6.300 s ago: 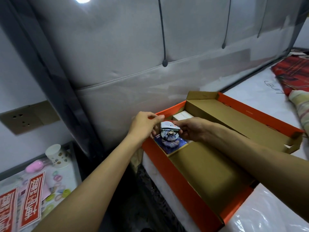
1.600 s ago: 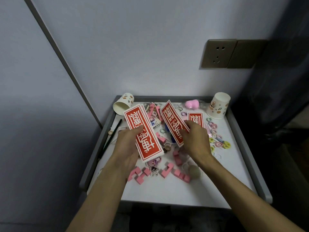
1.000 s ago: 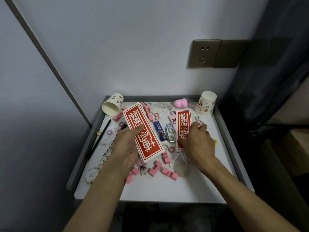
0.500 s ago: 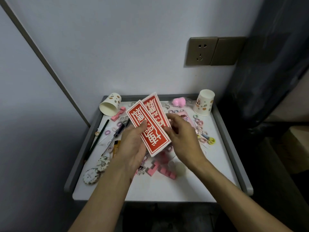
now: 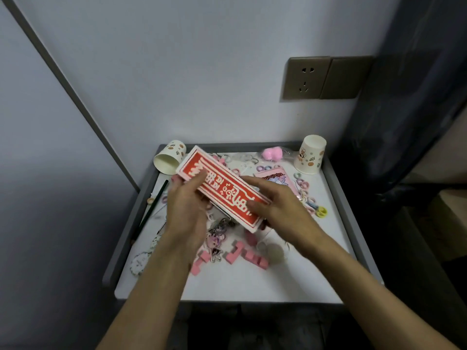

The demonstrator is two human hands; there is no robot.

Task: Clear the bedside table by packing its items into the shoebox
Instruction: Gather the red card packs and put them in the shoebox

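The print on the red cards (image 5: 222, 192) is blurred, and the number of cards in the stack cannot be determined. Both hands cover part of the clutter on the bedside table (image 5: 252, 284); the pink blocks (image 5: 250, 258) show only partly. The cards are held above the table centre, tilted, with the far end to the left.

Left hand (image 5: 185, 210): thumb on the card face near the far end, other fingers hidden beneath.

Right hand (image 5: 278, 208): thumb pinching the near end, index finger extended along the far edge.

Both forearms enter from the bottom.
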